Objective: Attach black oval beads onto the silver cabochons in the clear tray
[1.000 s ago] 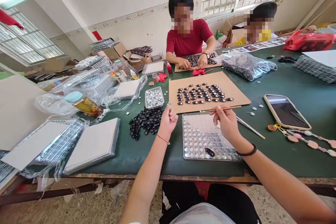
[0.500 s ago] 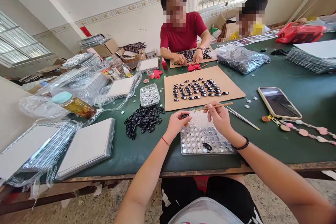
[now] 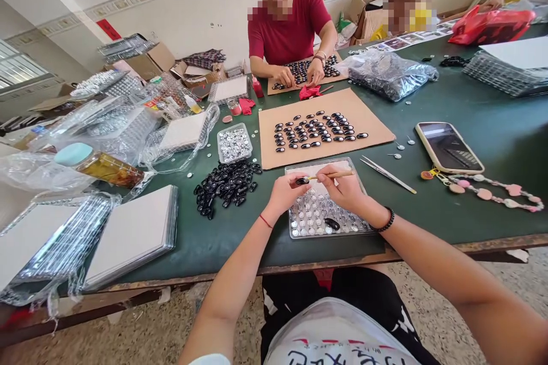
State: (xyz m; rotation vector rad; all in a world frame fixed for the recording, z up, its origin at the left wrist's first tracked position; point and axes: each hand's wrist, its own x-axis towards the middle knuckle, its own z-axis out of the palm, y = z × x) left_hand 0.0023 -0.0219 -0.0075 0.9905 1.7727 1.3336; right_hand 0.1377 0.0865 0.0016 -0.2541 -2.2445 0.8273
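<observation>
- Left hand is pinching a small glossy black oval bead.
- Right hand is gripping a thin wooden stick — lying crosswise, tip touching the bead, over the clear plastic tray.

Phone and tweezers on green table.

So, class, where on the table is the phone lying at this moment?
In the head view, the phone lies face up on the green table, to the person's right, beyond the right hand, between the tweezers and its beaded strap.
</observation>
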